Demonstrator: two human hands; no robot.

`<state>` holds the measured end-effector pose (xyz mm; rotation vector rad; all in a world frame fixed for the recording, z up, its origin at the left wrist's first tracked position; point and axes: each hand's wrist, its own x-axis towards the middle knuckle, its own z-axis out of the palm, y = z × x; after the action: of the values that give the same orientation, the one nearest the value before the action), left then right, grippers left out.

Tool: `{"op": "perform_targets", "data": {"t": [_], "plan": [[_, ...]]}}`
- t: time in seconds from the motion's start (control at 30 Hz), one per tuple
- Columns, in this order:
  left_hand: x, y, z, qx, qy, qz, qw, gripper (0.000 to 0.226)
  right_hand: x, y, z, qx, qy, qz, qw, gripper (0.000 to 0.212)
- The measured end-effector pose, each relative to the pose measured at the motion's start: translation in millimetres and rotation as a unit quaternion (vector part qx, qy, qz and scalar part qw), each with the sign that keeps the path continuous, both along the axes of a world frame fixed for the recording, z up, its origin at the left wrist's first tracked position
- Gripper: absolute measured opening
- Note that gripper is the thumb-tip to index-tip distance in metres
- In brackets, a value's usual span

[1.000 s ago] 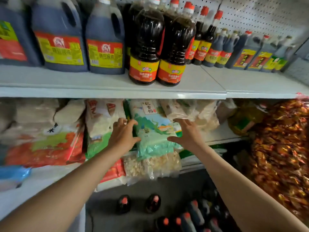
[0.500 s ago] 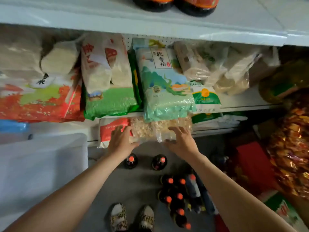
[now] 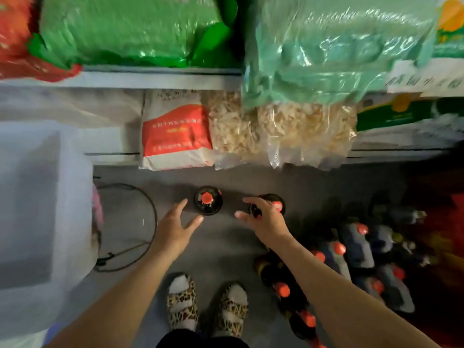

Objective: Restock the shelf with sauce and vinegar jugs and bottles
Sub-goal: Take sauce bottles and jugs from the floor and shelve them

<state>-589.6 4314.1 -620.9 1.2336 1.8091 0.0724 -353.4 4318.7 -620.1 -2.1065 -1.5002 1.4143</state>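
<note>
Currently, two dark sauce bottles stand upright on the grey floor, just in front of the lowest shelf edge (image 3: 113, 154). The left bottle (image 3: 208, 200) shows its red cap from above and is untouched. The right bottle (image 3: 272, 202) is partly covered by the right hand (image 3: 263, 219), whose fingers curl over its neck and cap region; whether contact is fully made cannot be told. The left hand (image 3: 175, 228) is spread, fingers apart, just beside the left bottle and not touching it.

A cluster of further red-capped bottles (image 3: 339, 249) stands on the floor to the right, near the right forearm. These form the remaining stock.

Bags of dry goods overhang the shelf edges above the two bottles: a white and red bag (image 3: 175, 131), clear bags of pale flakes (image 3: 283, 129), and a large pale green bag (image 3: 334, 49). A translucent bin (image 3: 37, 197) sits at the left, with a wire loop (image 3: 140, 222) beside it. The person's patterned shoes (image 3: 208, 307) point toward the shelf.

Step in hand, as judged: pickup of two bottles, one per hand. The next move calls for the left hand to close around the left bottle's neck and the right hand to firm its hold. Both bottles then need lifting clear of the overhanging bags before they go to the sauce shelf, which is out of view.
</note>
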Motion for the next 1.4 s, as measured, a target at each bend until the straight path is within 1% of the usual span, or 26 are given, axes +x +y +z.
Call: {"op": "perform_targets", "data": {"t": [0.1,0.23,0.3,0.33,0.4,0.43,0.5,0.57,0.63,0.73,0.9,0.97,1.03,1.17,1.27,1.33,1.37,1.4], "plan": [[4,8,-70,-0.017,-0.034,0.034,0.999,0.074,-6,16,-67,-0.028,0.018,0.015,0.999,0.057],[10,19,-158,-0.018,-0.053,0.083,0.995,0.083,-16,40,-147,-0.030,0.044,0.034,0.998,0.061],[10,21,-193,-0.019,-0.078,0.095,0.992,0.094,-22,47,-179,-0.032,0.069,0.042,0.996,0.065],[10,22,-207,-0.014,-0.099,0.099,0.990,0.104,-25,49,-192,-0.036,0.088,0.046,0.994,0.069],[8,25,-229,0.014,-0.156,0.124,0.980,0.119,-29,51,-215,-0.041,0.142,0.057,0.987,0.076],[6,26,-238,0.026,-0.182,0.140,0.973,0.121,-30,51,-224,-0.044,0.162,0.065,0.984,0.080],[1,29,-252,0.042,-0.213,0.148,0.965,0.116,-31,53,-237,-0.051,0.195,0.077,0.977,0.089],[-3,33,-261,0.053,-0.236,0.138,0.960,0.102,-30,56,-247,-0.065,0.227,0.086,0.968,0.096],[-3,34,-267,0.054,-0.254,0.148,0.954,0.090,-29,60,-254,-0.076,0.240,0.093,0.963,0.098],[0,34,-268,0.067,-0.265,0.176,0.946,0.079,-29,61,-263,-0.067,0.241,0.069,0.966,0.085],[1,43,-252,0.067,-0.280,0.167,0.943,0.080,-38,59,-259,-0.058,0.264,-0.005,0.963,0.073],[2,43,-240,0.031,-0.291,0.183,0.939,0.083,-44,54,-247,-0.070,0.261,-0.033,0.962,0.076],[5,35,-225,-0.019,-0.293,0.204,0.934,0.089,-48,39,-230,-0.087,0.246,-0.067,0.963,0.085],[13,13,-184,-0.079,-0.273,0.233,0.930,0.087,-43,2,-188,-0.120,0.236,-0.118,0.957,0.082],[22,3,-142,-0.111,-0.263,0.229,0.931,0.093,-38,-17,-142,-0.126,0.217,-0.132,0.959,0.090],[28,0,-105,-0.126,-0.258,0.225,0.931,0.103,-35,-26,-105,-0.120,0.218,-0.146,0.957,0.087],[31,0,-85,-0.130,-0.258,0.222,0.931,0.107,-33,-28,-86,-0.114,0.219,-0.152,0.957,0.082],[34,1,-62,-0.133,-0.257,0.218,0.932,0.111,-31,-30,-64,-0.105,0.220,-0.158,0.957,0.071]]}}
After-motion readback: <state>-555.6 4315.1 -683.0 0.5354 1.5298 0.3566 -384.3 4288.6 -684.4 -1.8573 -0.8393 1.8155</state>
